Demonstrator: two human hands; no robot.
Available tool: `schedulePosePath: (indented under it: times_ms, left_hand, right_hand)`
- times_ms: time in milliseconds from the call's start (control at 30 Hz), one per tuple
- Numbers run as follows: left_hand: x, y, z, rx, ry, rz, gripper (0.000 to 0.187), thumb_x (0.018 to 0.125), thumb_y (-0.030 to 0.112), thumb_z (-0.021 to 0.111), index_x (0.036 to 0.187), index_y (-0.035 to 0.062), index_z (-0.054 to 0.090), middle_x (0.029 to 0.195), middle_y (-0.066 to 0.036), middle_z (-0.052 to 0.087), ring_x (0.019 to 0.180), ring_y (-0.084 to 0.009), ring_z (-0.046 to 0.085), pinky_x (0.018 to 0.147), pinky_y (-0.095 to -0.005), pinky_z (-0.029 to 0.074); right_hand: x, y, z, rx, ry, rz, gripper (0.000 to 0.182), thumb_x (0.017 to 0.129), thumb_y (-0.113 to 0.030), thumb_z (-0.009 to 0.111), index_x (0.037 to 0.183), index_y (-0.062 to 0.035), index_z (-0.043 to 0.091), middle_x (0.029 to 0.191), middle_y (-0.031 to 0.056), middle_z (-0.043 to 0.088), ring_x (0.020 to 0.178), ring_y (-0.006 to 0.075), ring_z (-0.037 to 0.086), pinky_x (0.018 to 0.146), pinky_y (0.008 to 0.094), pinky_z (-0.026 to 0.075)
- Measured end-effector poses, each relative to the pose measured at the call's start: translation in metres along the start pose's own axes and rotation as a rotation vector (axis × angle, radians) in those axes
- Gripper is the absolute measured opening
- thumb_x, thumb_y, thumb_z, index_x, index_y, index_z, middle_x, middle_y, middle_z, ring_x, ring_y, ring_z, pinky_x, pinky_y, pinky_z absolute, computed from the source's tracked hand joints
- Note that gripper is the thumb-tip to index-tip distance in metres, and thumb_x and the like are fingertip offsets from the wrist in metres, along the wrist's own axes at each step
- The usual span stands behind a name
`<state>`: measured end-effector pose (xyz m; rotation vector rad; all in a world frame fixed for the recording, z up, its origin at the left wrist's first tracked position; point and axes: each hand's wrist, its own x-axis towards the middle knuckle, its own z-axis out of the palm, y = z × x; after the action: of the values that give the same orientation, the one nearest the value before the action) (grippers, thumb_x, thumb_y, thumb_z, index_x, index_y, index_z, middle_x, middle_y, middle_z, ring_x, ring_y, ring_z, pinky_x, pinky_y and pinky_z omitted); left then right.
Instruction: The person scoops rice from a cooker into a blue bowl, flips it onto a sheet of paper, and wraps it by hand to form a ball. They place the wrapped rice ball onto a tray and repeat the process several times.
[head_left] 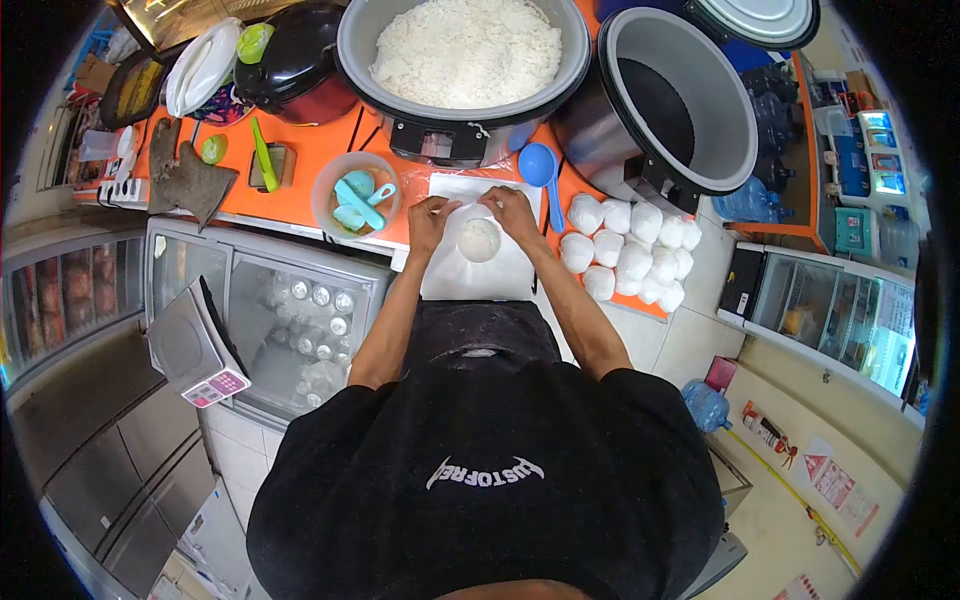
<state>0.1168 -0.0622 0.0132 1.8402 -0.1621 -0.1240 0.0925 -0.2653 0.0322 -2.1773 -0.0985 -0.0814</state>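
Observation:
A round portion of white rice [479, 241] lies on a white wrapping sheet [455, 275] in front of me. My left hand [429, 222] pinches the sheet's far left side with its fingertips. On the far right side, my right hand [512, 213] pinches the same sheet, fingers bent inward. Between the hands the sheet's edge is slightly raised behind the rice. More white paper [455, 186] lies flat just beyond my fingers. A blue rice paddle [539, 168] rests to the right of the paper. Several white wrapped bundles [633, 262] sit in rows farther right.
A large pot of cooked rice [470, 55] stands ahead, beside an open pot [722, 110] with a dark bottom. Left are a bowl [320, 196] with turquoise scoops, green tongs [262, 152] and a grey cloth [188, 178]. A scale [200, 345] sits on the glass-topped freezer [240, 260].

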Motion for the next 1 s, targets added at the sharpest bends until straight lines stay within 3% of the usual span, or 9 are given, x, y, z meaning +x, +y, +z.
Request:
schedulePosePath:
  times_ms: [167,233,267,367,567,633,833,900,1000]
  left_hand:
    - [0.002,-0.009,0.001,-0.117,0.085,-0.058,0.020,0.088,0.016,0.068,0.090,-0.0047,0.070,0.080,-0.013,0.071,0.063,-0.0139,0.062,0.059,-0.0272,0.048]
    - [-0.001,0.013,0.001,-0.042,0.414,-0.116,0.027,0.089,0.017,0.067,0.107,-0.0026,0.066,0.098,-0.016,0.070,0.081,-0.0206,0.066,0.072,-0.0325,0.051]
    - [-0.001,0.024,0.001,0.286,0.511,0.252,0.041,0.089,0.019,0.067,0.124,-0.0004,0.058,0.114,-0.018,0.065,0.103,-0.0308,0.062,0.091,-0.0396,0.047]
    - [-0.024,0.047,0.000,0.235,0.040,0.230,0.053,0.086,0.022,0.070,0.131,-0.0001,0.053,0.120,-0.018,0.062,0.119,-0.0381,0.053,0.104,-0.0444,0.037]
    - [-0.030,-0.020,-0.008,0.134,-0.009,0.061,0.036,0.080,0.000,0.069,0.116,-0.0029,0.064,0.102,-0.019,0.070,0.093,-0.0248,0.069,0.081,-0.0327,0.053]
    - [-0.033,-0.039,-0.014,-0.009,0.087,-0.139,0.033,0.079,-0.002,0.069,0.112,-0.0034,0.065,0.102,-0.017,0.071,0.094,-0.0231,0.069,0.081,-0.0321,0.053]
    - [-0.065,-0.007,-0.004,-0.050,0.387,-0.067,0.042,0.074,-0.014,0.041,0.108,-0.0022,0.063,0.104,-0.013,0.068,0.100,-0.0235,0.065,0.087,-0.0344,0.049]
    - [-0.071,0.035,0.007,0.355,0.196,0.298,0.048,0.075,-0.005,0.045,0.121,0.0012,0.058,0.123,-0.017,0.059,0.127,-0.0267,0.049,0.109,-0.0439,0.032]
    - [-0.084,0.057,0.037,0.737,-0.334,0.334,0.061,0.077,0.005,0.049,0.138,0.0009,0.044,0.148,-0.017,0.038,0.144,-0.0270,0.023,0.118,-0.0476,0.013]
  right_hand:
    - [-0.012,-0.005,-0.010,-0.143,0.073,-0.179,0.011,0.079,-0.012,0.069,0.086,-0.0041,0.064,0.091,0.0080,0.064,0.097,0.0279,0.058,0.081,0.0394,0.046]
    - [-0.011,-0.008,-0.014,-0.194,0.018,-0.174,0.012,0.078,-0.012,0.069,0.085,-0.0045,0.063,0.092,0.0068,0.063,0.101,0.0272,0.055,0.082,0.0397,0.044]
    - [-0.010,-0.009,-0.013,-0.166,-0.011,-0.194,0.013,0.078,-0.013,0.069,0.086,-0.0053,0.063,0.091,0.0067,0.064,0.098,0.0277,0.057,0.082,0.0402,0.043]
    - [0.002,0.000,-0.006,-0.057,-0.096,-0.216,0.016,0.078,-0.014,0.070,0.090,-0.0065,0.061,0.090,0.0070,0.066,0.092,0.0291,0.060,0.081,0.0408,0.043]
    - [0.019,0.002,-0.029,-0.031,-0.239,-0.260,0.017,0.081,-0.019,0.067,0.090,-0.0065,0.062,0.090,0.0079,0.069,0.090,0.0277,0.063,0.083,0.0416,0.043]
    - [0.015,0.017,-0.039,-0.490,-0.686,-0.155,0.012,0.082,-0.016,0.062,0.091,-0.0075,0.064,0.089,0.0080,0.069,0.091,0.0263,0.063,0.085,0.0428,0.043]
    - [-0.066,0.010,-0.021,-0.479,-0.343,-0.377,0.014,0.077,-0.009,0.059,0.088,-0.0058,0.067,0.096,0.0086,0.060,0.100,0.0261,0.057,0.087,0.0402,0.045]
    - [-0.076,0.015,-0.015,-0.464,-0.248,-0.371,0.016,0.076,-0.008,0.058,0.089,-0.0052,0.068,0.097,0.0089,0.058,0.102,0.0259,0.056,0.088,0.0398,0.046]
    - [-0.085,0.016,-0.015,-0.475,-0.199,-0.439,0.029,0.073,-0.011,0.068,0.102,-0.0071,0.065,0.101,0.0049,0.057,0.104,0.0238,0.054,0.088,0.0379,0.046]
